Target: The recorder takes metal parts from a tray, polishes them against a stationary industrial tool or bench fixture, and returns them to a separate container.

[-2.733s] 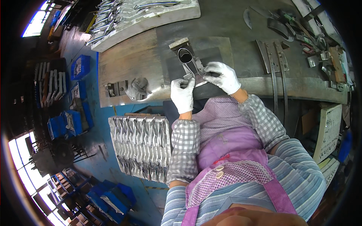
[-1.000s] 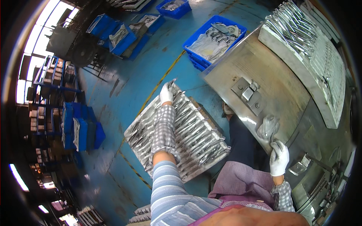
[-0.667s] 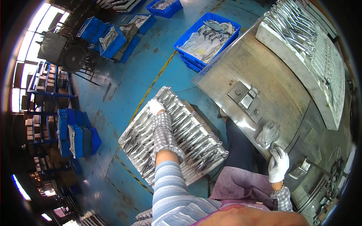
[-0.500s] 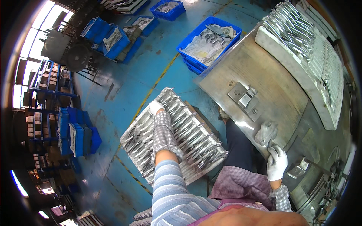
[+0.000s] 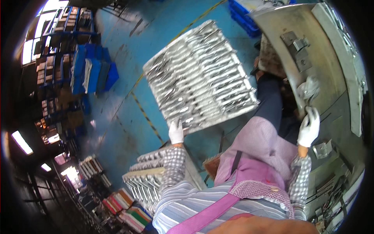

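My left hand (image 5: 176,132), in a white glove, is at the near corner of a pale tray (image 5: 210,123) filled with rows of shiny metal parts (image 5: 194,74). Its fingers stretch over the tray's edge toward the parts nearest that corner; no part shows clearly held in it. On the right, my right hand (image 5: 309,126), also gloved in white, is at the worktable's edge with its fingers bent together. A crumpled grey cloth (image 5: 309,89) lies just beyond its fingertips. Whatever is between those fingers is too small to make out.
A metal block fixture (image 5: 299,45) is fixed on the worktable (image 5: 329,58). At the lower left stands a rack of shiny metal parts (image 5: 142,187). Blue crates (image 5: 91,70) sit on the floor at far left, and another blue crate (image 5: 243,17) is at the top.
My left hand has drawn back from the tray's far left side to its near corner. The view has shifted, putting tray and table higher. My right hand stays beside the grey cloth.
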Motion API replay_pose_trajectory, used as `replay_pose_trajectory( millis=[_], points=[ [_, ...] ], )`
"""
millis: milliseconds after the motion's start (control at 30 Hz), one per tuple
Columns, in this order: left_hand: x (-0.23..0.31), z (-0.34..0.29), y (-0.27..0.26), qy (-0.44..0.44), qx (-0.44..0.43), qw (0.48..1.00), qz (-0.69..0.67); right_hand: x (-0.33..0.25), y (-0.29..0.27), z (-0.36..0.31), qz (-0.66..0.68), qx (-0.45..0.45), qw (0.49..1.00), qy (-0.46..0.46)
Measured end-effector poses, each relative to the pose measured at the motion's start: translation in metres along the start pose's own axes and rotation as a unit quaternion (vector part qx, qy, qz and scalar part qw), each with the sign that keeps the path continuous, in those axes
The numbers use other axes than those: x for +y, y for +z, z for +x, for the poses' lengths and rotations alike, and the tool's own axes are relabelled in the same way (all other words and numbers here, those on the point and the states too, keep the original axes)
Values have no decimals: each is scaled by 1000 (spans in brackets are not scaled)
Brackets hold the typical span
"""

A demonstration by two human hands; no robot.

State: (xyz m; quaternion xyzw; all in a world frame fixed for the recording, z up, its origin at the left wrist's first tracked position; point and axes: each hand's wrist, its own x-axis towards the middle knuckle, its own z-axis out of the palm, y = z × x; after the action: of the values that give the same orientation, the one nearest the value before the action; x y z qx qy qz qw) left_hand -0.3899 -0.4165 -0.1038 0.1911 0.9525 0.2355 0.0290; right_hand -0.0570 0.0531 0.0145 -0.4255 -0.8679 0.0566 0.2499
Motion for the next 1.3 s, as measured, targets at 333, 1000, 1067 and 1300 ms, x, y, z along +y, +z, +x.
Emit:
replay_pose_trajectory(
  millis=[333, 1000, 1067, 1300],
  points=[
    [44, -58, 44, -81, -198, 963, 162, 10, 5, -6, 166, -53, 985, -22],
    [403, -163, 88, -116, -586, 685, -417, 54, -130, -91, 446, -85, 882, 123],
    [414, -178, 95, -99, -593, 692, -399, 99, -151, -81, 331, 34, 929, 159],
    [466, -184, 109, 95, -512, 767, -375, 121, -148, -67, 216, 22, 940, 265]
  ],
)
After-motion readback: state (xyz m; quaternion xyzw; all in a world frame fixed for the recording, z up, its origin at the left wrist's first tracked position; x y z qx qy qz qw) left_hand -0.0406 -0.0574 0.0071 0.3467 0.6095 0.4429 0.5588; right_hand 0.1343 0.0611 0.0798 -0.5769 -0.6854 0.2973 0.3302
